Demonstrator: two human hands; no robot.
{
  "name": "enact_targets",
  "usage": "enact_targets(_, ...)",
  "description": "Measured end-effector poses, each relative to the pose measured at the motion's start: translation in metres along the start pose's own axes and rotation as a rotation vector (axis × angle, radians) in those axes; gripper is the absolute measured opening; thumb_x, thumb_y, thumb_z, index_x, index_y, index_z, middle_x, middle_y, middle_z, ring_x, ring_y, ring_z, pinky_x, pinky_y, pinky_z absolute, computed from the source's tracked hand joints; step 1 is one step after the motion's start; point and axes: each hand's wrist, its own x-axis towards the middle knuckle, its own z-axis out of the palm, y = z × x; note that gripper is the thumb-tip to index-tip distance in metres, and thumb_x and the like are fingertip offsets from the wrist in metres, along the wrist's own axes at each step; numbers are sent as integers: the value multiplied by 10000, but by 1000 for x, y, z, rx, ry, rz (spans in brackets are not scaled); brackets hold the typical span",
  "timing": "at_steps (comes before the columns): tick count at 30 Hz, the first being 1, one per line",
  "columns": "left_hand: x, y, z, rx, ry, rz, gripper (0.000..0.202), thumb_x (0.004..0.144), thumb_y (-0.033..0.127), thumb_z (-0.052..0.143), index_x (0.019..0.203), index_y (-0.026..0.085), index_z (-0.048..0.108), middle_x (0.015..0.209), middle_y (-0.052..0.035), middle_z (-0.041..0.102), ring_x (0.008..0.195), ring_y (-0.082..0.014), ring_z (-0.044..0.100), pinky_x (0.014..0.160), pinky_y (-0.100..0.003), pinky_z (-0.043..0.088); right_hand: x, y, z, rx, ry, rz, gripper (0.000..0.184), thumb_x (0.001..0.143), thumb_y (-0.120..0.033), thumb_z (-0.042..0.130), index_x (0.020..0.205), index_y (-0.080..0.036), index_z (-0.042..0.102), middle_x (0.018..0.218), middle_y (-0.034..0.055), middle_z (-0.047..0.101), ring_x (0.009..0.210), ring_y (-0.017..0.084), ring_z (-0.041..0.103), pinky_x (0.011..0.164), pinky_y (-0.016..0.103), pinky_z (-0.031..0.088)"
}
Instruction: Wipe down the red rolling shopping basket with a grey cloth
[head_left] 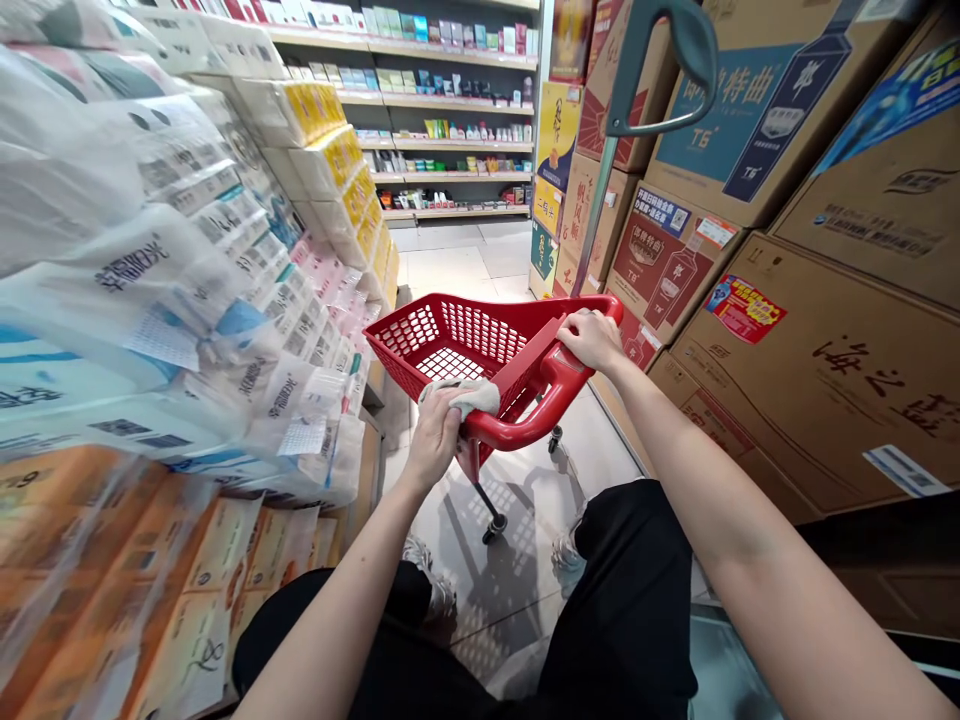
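Cloth (474, 398) at near-left corner of red cart (487, 325)

The cart is placed straight ahead of the body, with its basket reaching forward and slightly left from the handle (525, 432). The handle's long axis is slanted, its left end set nearer the body and its right end farther off. The cloth is bunched at that near-left end, its longer side running roughly crosswise along the basket's near corner. It is held by the left hand (436, 432), fingers closed over it; from the right hand (590, 340) it is separated by most of the handle's span. The right hand is wrapped over the handle's far-right part, fingers curled around the edge beside the basket, and no cloth is seen under it. What is gripped beneath the left palm cannot be told. To the cart's left, wrapped packs (277, 390) are stacked; to its right, cartons (825, 370) are piled; beyond it, shelves (450, 145) are seen.
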Motion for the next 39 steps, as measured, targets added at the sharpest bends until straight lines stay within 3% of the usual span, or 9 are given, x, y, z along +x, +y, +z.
enact_targets(5,4,30,15,53,-1,-61,352,961,346,261,1076,238,576,1119,-45,590,1123,-190,485,1117,-481,229,2,4,-3,11,20,36,281,827,-382,452,829,-238,693,983,39,668,941,231,554,864,359,366)
enact_targets(9,-16,73,38,63,51,2,347,933,332,355,1248,263,484,1204,-77,539,1227,-222,426,1156,-511,128,3,11,-7,25,21,56,289,823,-372,451,854,-243,707,1008,34,674,947,213,576,871,333,380)
enact_targets(12,-26,84,46,72,40,63,434,924,294,377,1358,280,377,1290,-88,491,1280,-236,384,1155,-529,114,-4,8,-9,20,7,75,324,844,-362,410,913,-249,705,1105,45,650,1071,234,544,970,399,343)
enact_targets(17,-21,72,47,71,6,149,420,921,252,383,1339,291,396,1256,-73,522,1267,-228,409,1130,-517,202,-35,-15,-8,-2,-64,114,446,762,-480,548,1147,-265,615,1451,91,365,1353,391,221,999,634,267)
enact_targets(25,-10,60,56,76,78,90,370,935,274,342,1283,273,470,1243,-69,549,1259,-221,422,1109,-499,247,-46,-20,-13,-52,-162,71,351,728,-327,557,1075,-288,594,1551,20,137,1389,438,92,912,683,359)
enact_targets(28,-4,27,45,81,83,38,357,946,289,322,1254,236,495,1250,-70,552,1254,-202,421,1114,-479,248,-42,-14,-15,-54,-184,57,331,738,-333,553,1061,-279,593,1558,17,111,1393,444,56,900,704,351)
enact_targets(33,8,-31,26,106,-45,2,392,953,332,311,1296,219,461,1297,-82,515,1282,-206,384,1093,-467,286,-36,-5,-15,-71,-188,49,310,751,-344,556,1050,-277,598,1554,18,133,1402,417,55,934,689,329)
enact_targets(36,14,-38,25,161,-96,27,384,938,334,370,1296,232,466,1270,-83,521,1264,-220,390,1080,-469,301,-31,1,-14,-79,-183,53,309,749,-357,565,1046,-283,604,1548,18,158,1401,411,65,936,675,335)
enact_targets(39,19,-27,30,213,-137,85,384,936,313,376,1295,215,471,1235,-88,538,1217,-234,423,1062,-461,317,-26,7,-14,-81,-169,47,289,746,-362,570,1024,-296,611,1542,8,176,1397,411,88,929,680,331)
